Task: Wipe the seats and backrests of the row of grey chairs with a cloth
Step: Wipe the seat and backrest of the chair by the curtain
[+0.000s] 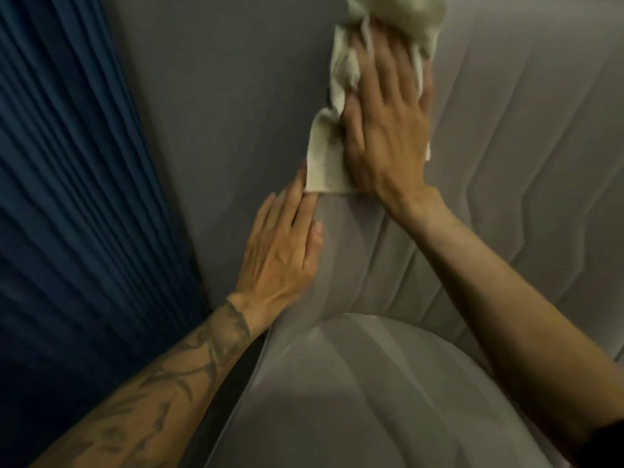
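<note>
A person's right hand (388, 130) is pressing a pale cloth (329, 160) flat against a grey chair (506, 163), fingers straight. The cloth is lying lengthwise under that hand, running from just beside the left fingertips to beyond the right ones. The left hand (283, 251), flat and holding nothing, is resting on the upholstery nearer the body. Ribbed padding is stretching rightward, probably the next sweep. A blue pleated curtain (67, 197) is hanging to the left.
</note>
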`<act>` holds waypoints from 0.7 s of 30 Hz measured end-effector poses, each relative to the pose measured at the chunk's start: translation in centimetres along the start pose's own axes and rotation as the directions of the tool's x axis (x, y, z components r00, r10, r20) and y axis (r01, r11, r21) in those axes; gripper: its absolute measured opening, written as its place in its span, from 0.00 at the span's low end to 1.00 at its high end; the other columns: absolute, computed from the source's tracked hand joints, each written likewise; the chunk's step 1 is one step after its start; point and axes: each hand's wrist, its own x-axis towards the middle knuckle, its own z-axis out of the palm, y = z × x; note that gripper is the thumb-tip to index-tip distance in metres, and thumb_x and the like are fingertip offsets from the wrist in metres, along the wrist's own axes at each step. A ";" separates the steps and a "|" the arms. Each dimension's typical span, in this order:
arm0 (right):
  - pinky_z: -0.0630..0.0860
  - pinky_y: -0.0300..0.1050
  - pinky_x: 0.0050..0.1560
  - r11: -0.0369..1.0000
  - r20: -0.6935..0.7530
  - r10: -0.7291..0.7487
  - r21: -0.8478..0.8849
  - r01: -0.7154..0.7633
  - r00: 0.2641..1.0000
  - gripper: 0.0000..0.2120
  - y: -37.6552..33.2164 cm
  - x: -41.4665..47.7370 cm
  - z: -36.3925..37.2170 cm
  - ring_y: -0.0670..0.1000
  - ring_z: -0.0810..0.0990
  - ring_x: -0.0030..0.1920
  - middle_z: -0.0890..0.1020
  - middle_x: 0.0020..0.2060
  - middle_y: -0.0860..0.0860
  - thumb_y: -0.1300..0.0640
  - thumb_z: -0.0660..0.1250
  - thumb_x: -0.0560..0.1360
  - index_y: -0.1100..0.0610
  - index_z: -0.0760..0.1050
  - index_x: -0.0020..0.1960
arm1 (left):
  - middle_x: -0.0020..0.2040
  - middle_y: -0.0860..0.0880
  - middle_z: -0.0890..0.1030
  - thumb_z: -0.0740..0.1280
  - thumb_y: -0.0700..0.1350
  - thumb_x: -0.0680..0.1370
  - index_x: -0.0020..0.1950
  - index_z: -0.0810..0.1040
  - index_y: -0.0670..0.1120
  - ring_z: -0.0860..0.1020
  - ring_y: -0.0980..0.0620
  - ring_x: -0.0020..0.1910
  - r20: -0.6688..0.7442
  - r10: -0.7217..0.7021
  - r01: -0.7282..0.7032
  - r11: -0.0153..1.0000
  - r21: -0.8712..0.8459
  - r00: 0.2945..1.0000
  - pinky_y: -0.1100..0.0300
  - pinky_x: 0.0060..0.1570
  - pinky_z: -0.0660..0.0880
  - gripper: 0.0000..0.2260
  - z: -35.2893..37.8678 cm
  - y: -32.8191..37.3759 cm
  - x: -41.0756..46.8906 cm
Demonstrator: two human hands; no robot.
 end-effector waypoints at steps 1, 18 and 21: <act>0.53 0.60 0.81 0.996 0.083 -0.086 0.040 0.083 0.993 0.26 -0.8 -2.0 0.0 0.57 0.62 0.81 0.65 0.80 0.56 0.50 0.52 0.85 0.58 0.63 0.81 | 0.84 0.41 0.62 0.53 0.48 0.86 0.84 0.60 0.40 0.67 0.42 0.79 0.033 -0.025 0.025 1.000 -0.005 0.999 0.45 0.81 0.59 0.26 -0.3 0.0 -0.6; 0.61 0.58 0.76 0.863 0.280 -0.443 0.390 0.321 0.852 0.15 -5.8 -11.5 -2.1 0.57 0.75 0.65 0.80 0.59 0.56 0.53 0.53 0.86 0.57 0.77 0.60 | 0.87 0.53 0.51 0.47 0.52 0.90 0.87 0.49 0.50 0.55 0.56 0.83 0.475 -0.205 0.199 0.978 0.064 0.856 0.64 0.81 0.46 0.25 -4.6 -0.8 -15.9; 0.61 0.55 0.76 0.779 0.363 -0.537 0.560 0.283 0.761 0.14 -8.7 -17.8 -3.0 0.56 0.75 0.66 0.81 0.61 0.54 0.54 0.56 0.86 0.56 0.78 0.61 | 0.84 0.53 0.60 0.48 0.51 0.90 0.86 0.54 0.52 0.63 0.57 0.80 0.551 -0.225 0.274 0.962 -0.007 0.804 0.65 0.79 0.52 0.23 -5.5 -0.6 -19.5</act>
